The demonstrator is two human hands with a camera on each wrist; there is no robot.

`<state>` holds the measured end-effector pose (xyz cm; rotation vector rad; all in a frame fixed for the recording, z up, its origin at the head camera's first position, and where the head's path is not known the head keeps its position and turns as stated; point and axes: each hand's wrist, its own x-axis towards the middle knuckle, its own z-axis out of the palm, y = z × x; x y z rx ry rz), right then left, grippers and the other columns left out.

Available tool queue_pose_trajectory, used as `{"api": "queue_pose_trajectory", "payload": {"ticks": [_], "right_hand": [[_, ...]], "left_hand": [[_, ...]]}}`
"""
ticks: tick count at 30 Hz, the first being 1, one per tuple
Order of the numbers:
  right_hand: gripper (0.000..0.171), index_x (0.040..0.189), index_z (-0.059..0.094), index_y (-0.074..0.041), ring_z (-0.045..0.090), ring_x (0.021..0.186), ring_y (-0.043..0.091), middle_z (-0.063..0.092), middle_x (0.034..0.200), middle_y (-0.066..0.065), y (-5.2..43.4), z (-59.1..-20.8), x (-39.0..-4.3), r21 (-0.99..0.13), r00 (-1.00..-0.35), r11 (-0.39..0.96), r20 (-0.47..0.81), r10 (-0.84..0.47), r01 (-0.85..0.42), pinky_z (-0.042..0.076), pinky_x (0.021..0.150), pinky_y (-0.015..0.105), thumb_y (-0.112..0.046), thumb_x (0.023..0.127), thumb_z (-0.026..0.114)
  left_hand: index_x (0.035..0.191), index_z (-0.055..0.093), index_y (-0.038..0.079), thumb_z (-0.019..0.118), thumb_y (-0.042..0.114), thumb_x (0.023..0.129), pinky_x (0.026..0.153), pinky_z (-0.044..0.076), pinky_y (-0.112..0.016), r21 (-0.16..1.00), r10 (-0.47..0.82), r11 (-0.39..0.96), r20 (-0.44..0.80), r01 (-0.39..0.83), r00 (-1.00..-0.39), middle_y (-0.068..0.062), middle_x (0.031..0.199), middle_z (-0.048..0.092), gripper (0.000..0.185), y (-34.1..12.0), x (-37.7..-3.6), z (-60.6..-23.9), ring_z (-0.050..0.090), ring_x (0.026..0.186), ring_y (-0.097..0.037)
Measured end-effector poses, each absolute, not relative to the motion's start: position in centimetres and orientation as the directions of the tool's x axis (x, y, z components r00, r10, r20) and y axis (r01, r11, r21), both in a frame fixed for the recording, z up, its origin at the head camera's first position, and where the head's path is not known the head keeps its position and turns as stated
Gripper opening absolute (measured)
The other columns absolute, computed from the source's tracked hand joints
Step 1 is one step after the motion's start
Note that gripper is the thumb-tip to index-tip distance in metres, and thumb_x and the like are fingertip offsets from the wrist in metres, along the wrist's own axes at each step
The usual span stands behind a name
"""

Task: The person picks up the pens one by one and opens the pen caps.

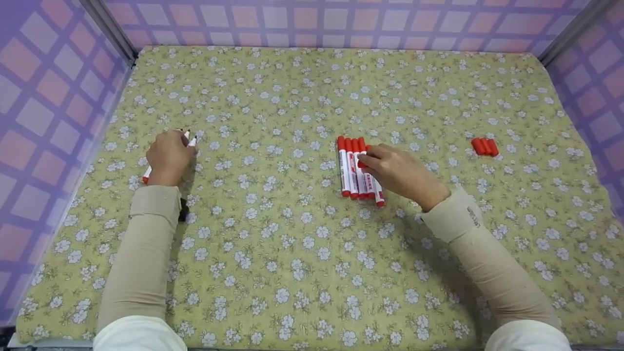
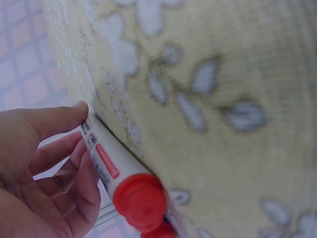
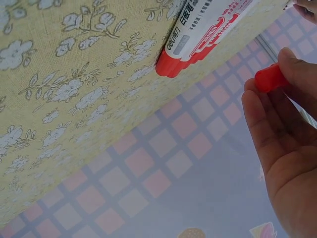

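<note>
My right hand (image 1: 397, 171) pinched a red cap (image 3: 270, 78) over the row of red markers (image 1: 358, 170) at middle frame. My left hand (image 1: 168, 156) gripped uncapped markers (image 1: 191, 141) at left, so each could be capped.

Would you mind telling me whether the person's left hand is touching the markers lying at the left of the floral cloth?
Touching. In the left wrist view the left hand's thumb and fingers lie against the white barrel of the markers.
</note>
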<state>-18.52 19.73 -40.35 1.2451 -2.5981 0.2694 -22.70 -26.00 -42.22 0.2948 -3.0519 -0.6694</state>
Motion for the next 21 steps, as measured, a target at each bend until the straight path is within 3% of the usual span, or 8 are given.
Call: {"api": "queue_pose_trajectory", "payload": {"ticks": [6, 11, 13, 17, 21], "right_hand": [[0.022, 0.108, 0.072, 0.0, 0.067, 0.086, 0.029, 0.069, 0.098, 0.018, 19.8, -40.3, -18.5, -0.055, -0.608, 0.623, 0.301, -0.735, -0.78, 0.057, 0.075, 0.037, -0.008, 0.088, 0.068], [0.021, 0.108, 0.071, 0.002, 0.066, 0.085, 0.029, 0.068, 0.097, 0.019, 19.8, -40.2, -18.5, -0.074, -0.599, 0.609, 0.31, -0.738, -0.789, 0.057, 0.074, 0.036, -0.006, 0.089, 0.067], [0.022, 0.109, 0.071, 0.003, 0.066, 0.085, 0.029, 0.068, 0.097, 0.019, 19.9, -40.3, -18.5, -0.079, -0.596, 0.606, 0.316, -0.738, -0.792, 0.057, 0.074, 0.036, -0.006, 0.089, 0.066], [0.023, 0.11, 0.07, 0.003, 0.065, 0.084, 0.028, 0.067, 0.097, 0.019, 20.2, -40.4, -18.5, -0.071, -0.593, 0.607, 0.33, -0.735, -0.792, 0.057, 0.074, 0.036, -0.005, 0.088, 0.068], [0.024, 0.11, 0.069, 0.004, 0.063, 0.08, 0.027, 0.065, 0.095, 0.019, 20.6, -40.5, -18.5, -0.055, -0.593, 0.616, 0.349, -0.725, -0.786, 0.057, 0.071, 0.034, -0.001, 0.087, 0.068]], "left_hand": [[0.09, 0.065, -0.004, 0.056, 0.014, 0.093, 0.063, 0.042, -0.05, 0.417, -0.186, 0.889, -0.051, -0.189, -0.981, -0.027, 0.094, 0.064, 0.021, -26.1, -22.7, -42.1, 0.059, 0.077, -0.039], [0.074, 0.058, 0.002, 0.054, 0.012, 0.091, 0.051, 0.03, -0.038, 0.425, -0.181, 0.889, -0.019, -0.172, -0.983, -0.017, 0.075, 0.058, 0.02, -26.0, -22.7, -42.1, 0.04, 0.054, -0.024], [0.078, 0.061, 0.001, 0.053, 0.012, 0.091, 0.05, 0.029, -0.037, 0.433, -0.173, 0.888, -0.004, -0.158, -0.985, -0.017, 0.078, 0.058, 0.019, -25.8, -22.6, -42.0, 0.037, 0.053, -0.021], [0.109, 0.066, -0.005, 0.051, 0.016, 0.094, 0.059, 0.04, -0.046, 0.45, -0.146, 0.884, 0.009, -0.127, -0.989, -0.026, 0.106, 0.059, 0.03, -24.9, -22.4, -41.8, 0.05, 0.07, -0.031], [0.116, 0.064, -0.004, 0.047, 0.018, 0.096, 0.06, 0.04, -0.044, 0.485, -0.113, 0.87, 0.024, -0.087, -0.993, -0.024, 0.106, 0.057, 0.034, -23.8, -22.4, -41.5, 0.052, 0.074, -0.032]]}}
